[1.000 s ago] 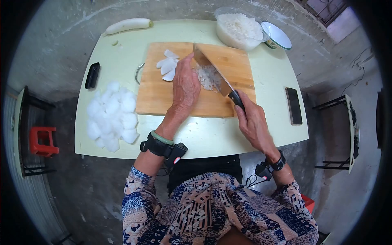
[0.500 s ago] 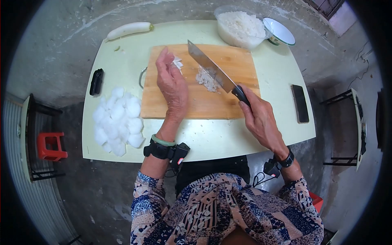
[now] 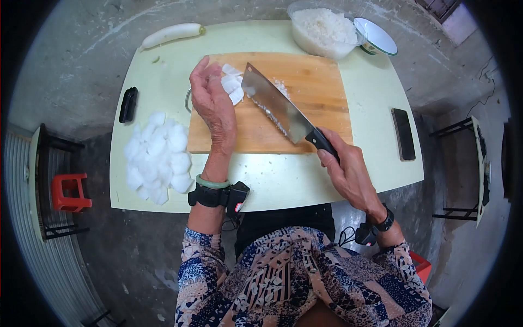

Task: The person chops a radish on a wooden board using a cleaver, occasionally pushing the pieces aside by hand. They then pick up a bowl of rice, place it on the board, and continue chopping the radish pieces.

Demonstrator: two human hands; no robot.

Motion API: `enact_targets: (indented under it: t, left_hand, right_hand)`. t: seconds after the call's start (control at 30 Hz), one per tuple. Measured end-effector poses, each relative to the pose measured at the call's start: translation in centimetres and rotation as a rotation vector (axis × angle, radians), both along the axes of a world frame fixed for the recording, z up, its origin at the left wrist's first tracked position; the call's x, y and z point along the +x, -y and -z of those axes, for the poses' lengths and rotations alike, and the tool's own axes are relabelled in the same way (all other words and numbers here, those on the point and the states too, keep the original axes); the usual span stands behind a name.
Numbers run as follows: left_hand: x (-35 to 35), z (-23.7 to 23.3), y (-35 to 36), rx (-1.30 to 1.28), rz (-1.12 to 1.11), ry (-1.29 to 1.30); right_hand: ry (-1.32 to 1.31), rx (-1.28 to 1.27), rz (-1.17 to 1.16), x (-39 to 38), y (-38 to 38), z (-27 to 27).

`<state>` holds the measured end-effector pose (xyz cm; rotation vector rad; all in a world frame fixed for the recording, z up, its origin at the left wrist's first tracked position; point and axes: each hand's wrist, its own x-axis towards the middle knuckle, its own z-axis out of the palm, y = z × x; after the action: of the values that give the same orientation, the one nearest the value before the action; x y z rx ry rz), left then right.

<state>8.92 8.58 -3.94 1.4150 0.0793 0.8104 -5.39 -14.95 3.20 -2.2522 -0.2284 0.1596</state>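
Note:
My right hand point(image 3: 346, 169) is wrapped round the black handle of a cleaver point(image 3: 278, 106), whose broad blade slants up and left over the wooden cutting board point(image 3: 321, 98). Finely chopped white bits point(image 3: 281, 87) show behind the blade, and more lie along its lower edge. My left hand point(image 3: 212, 101) is raised at the board's left side, fingers curved and apart, right beside several white slices point(image 3: 232, 83). Whether its fingertips touch the slices cannot be made out.
A pile of white slices point(image 3: 158, 155) lies left of the board. A whole white radish point(image 3: 173, 36) is at the back left, a bowl of white shreds point(image 3: 324, 32) and an enamel bowl point(image 3: 376, 37) at the back right. A black object point(image 3: 128, 105) and a phone point(image 3: 403, 134) lie at the sides.
My left hand has moved left, so more of the slices show. The cleaver has shifted left and its blade lies flatter, covering part of the chopped bits.

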Motion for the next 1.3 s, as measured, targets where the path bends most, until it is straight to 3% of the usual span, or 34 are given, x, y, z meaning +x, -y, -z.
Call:
enact_targets:
  t: [0.27, 0.47, 0.57, 0.63, 0.73, 0.93, 1.03, 1.3]
  left_hand:
    - [0.0, 0.7, 0.3, 0.008, 0.13, -0.071]
    - [0.0, 0.7, 0.5, 0.023, 0.095, -0.044]
    - [0.1, 0.9, 0.7, 0.046, 0.095, -0.044]
    - [0.1, 0.9, 0.8, 0.035, 0.106, -0.043]
    - [0.0, 1.1, 1.1, 0.02, 0.119, -0.046]
    - [0.2, 1.3, 1.0, 0.068, 0.104, -0.025]
    - [-0.1, 1.0, 1.2, 0.048, 0.12, -0.036]
    - [0.1, 1.3, 1.1, 0.061, 0.109, -0.034]
  right_hand:
    - [0.021, 0.046, 0.048, 0.6, 0.4, 1.9]
    - [-0.026, 0.03, 0.148, 0.3, 1.3, 0.8]
    - [0.077, -0.029, 0.154, 0.2, 0.8, 0.6]
    - [0.361, -0.071, 0.082, 0.6, 0.7, 2.2]
    - [0.222, -0.197, 0.027, 1.3, 1.1, 1.6]
    - [0.358, -0.096, 0.067, 0.8, 0.6, 1.7]
    - [0.234, -0.182, 0.007, 1.5, 1.1, 2.0]
    - [0.32, -0.139, 0.019, 0.7, 0.7, 2.1]
